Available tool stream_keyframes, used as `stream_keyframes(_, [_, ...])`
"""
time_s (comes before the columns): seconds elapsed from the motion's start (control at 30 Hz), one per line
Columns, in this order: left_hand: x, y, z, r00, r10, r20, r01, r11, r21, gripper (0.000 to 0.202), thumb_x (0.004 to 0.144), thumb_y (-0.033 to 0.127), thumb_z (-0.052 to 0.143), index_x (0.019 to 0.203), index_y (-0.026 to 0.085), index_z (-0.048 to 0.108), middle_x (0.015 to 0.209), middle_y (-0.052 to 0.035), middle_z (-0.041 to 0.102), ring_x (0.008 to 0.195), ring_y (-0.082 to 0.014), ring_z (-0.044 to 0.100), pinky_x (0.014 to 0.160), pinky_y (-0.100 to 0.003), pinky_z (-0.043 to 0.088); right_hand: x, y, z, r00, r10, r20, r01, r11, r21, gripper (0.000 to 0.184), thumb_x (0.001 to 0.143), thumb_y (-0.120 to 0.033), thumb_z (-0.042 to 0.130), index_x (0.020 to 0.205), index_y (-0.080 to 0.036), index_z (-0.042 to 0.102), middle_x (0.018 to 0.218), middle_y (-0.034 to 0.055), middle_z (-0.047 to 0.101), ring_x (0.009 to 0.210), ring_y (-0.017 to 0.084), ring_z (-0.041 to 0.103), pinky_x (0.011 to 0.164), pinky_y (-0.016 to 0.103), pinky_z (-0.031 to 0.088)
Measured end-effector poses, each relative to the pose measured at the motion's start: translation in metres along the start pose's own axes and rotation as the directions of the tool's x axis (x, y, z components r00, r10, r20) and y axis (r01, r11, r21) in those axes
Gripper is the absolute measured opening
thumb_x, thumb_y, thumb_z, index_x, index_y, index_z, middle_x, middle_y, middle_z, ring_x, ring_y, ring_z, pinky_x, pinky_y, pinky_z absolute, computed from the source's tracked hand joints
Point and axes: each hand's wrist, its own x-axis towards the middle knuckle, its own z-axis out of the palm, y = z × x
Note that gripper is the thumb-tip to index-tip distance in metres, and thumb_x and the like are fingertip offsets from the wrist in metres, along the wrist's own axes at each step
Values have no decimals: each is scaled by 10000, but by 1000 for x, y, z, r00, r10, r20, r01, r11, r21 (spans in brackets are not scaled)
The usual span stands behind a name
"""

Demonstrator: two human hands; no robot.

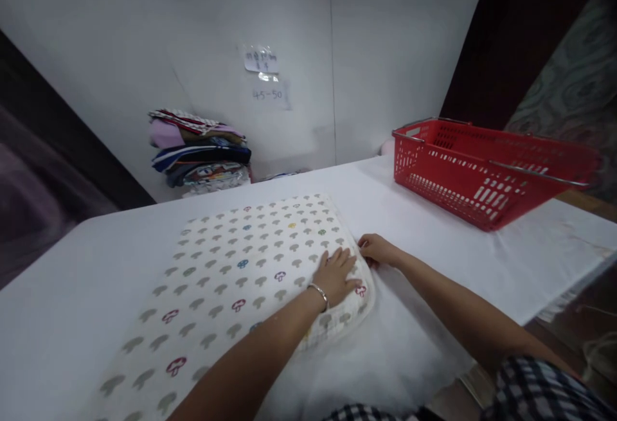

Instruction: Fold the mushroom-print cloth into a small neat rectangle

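A folded white cloth (226, 279) printed with grey and coloured mushroom shapes lies flat on the white-covered table (434, 241). My left hand (335, 273), wearing a thin silver bracelet, rests palm down on the cloth near its right edge, fingers stretched out. My right hand (376, 250) is at that same right edge, its fingers curled and pinching the cloth's border.
A red plastic shopping basket (486, 170) with metal handles stands at the table's right back. A stack of folded colourful clothes (200, 151) sits against the white wall at the back left. Paper labels (263, 74) are stuck on the wall.
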Motion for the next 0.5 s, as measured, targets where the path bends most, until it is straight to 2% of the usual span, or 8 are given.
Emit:
stream_keyframes(0.13, [-3, 1, 7, 999, 16, -31, -16, 1000, -7, 621, 860, 566, 355, 1395, 254, 299, 1494, -47, 227, 1384, -241, 134, 1115, -520, 96, 2, 0, 1, 1000, -1, 21, 1, 1000, -14, 147, 712, -86, 502, 842, -137, 549, 442, -48, 551, 312, 97, 477, 325, 185, 369])
stream_keyframes(0.27, [-4, 2, 5, 999, 21, -36, -22, 999, -27, 615, 860, 559, 360, 1393, 257, 304, 1497, -57, 217, 1384, -255, 130, 1107, -543, 93, 12, -12, 1, 1000, 5, -31, -5, 1000, -9, 112, 764, -138, 506, 841, -132, 587, 429, -56, 515, 330, 96, 474, 349, 191, 382])
stream_keyframes(0.5, [-9, 5, 1, 1000, 4, -29, -7, 997, -79, 617, 867, 571, 322, 1404, 269, 285, 1501, -56, 203, 1389, -261, 95, 1111, -544, 55, 66, -53, 0, 990, 14, -137, -23, 997, -70, 61, 758, -164, 616, 801, -123, 600, 415, -72, 461, 347, 73, 431, 371, 181, 351])
